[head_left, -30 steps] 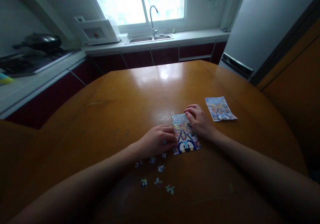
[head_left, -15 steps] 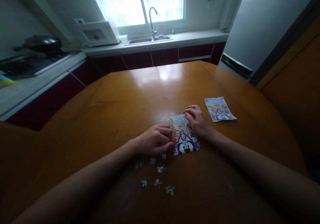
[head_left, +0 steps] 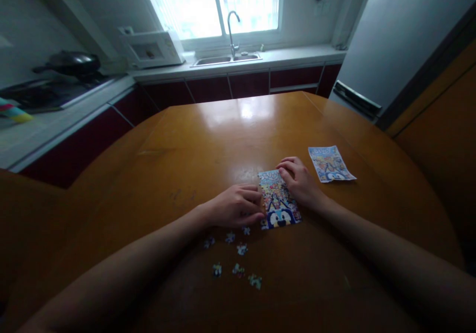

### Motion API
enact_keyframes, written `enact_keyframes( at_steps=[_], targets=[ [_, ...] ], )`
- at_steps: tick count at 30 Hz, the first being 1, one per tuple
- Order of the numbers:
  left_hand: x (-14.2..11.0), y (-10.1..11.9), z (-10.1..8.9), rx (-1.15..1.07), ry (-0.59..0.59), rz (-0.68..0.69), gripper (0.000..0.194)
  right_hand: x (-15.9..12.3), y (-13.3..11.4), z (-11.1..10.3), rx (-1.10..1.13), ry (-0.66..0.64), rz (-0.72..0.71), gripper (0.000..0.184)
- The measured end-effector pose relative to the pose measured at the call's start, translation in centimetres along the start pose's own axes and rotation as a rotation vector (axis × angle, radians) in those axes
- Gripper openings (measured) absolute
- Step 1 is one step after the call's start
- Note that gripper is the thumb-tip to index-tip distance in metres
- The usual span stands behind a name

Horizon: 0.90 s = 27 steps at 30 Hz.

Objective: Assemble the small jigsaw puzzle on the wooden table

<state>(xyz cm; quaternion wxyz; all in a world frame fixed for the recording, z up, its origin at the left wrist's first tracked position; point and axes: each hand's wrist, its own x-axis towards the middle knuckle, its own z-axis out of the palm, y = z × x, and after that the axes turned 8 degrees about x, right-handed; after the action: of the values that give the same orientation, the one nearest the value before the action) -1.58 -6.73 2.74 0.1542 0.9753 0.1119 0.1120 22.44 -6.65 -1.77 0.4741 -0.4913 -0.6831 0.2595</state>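
Note:
A nearly rectangular jigsaw puzzle [head_left: 277,194] lies on the wooden table, showing a blue cartoon dog's face at its near end and a crowded colourful picture above. My left hand [head_left: 238,206] grips its left edge, fingers curled and thumb near the lower corner. Whether a loose piece is under those fingers is hidden. Along the upper right edge, my right hand [head_left: 299,182] holds the puzzle with bent fingers, its thumb on the picture. Several loose puzzle pieces [head_left: 242,249] are scattered below my left hand.
A creased picture sheet [head_left: 330,164] with the same design lies right of my right hand. The round wooden table [head_left: 223,139] reaches towards a counter with a sink [head_left: 213,61], a microwave [head_left: 152,49] and a stove with a pan [head_left: 70,63]. A fridge [head_left: 390,40] stands at the right.
The whole view has shifted slightly, so everything appears a little further right. Both hands keep their places at the puzzle's sides, and the loose pieces lie as before.

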Motion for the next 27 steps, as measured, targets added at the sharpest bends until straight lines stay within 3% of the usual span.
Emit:
enact_keyframes(
  at_steps=[3,9,12,18,27],
  targets=[
    [-0.2,-0.9,0.4,-0.076,0.145,-0.062,0.030,0.0,0.0,0.0,0.002,-0.003,0.000,0.025],
    [-0.4,-2.5,1.0,-0.135,0.488,-0.322,0.040,-0.1,0.1,-0.1,0.008,-0.014,0.003,0.024],
    [-0.4,-2.6,1.0,-0.133,0.572,-0.425,0.041,-0.1,0.1,-0.1,0.011,-0.015,0.001,0.024],
    [-0.3,-2.6,1.1,-0.156,0.581,-0.492,0.043,-0.2,0.1,-0.2,0.012,-0.025,-0.007,0.022],
    [-0.1,-2.7,1.3,-0.229,0.465,-0.471,0.052,-0.2,0.0,-0.2,-0.010,-0.030,-0.008,0.022]
  ],
)
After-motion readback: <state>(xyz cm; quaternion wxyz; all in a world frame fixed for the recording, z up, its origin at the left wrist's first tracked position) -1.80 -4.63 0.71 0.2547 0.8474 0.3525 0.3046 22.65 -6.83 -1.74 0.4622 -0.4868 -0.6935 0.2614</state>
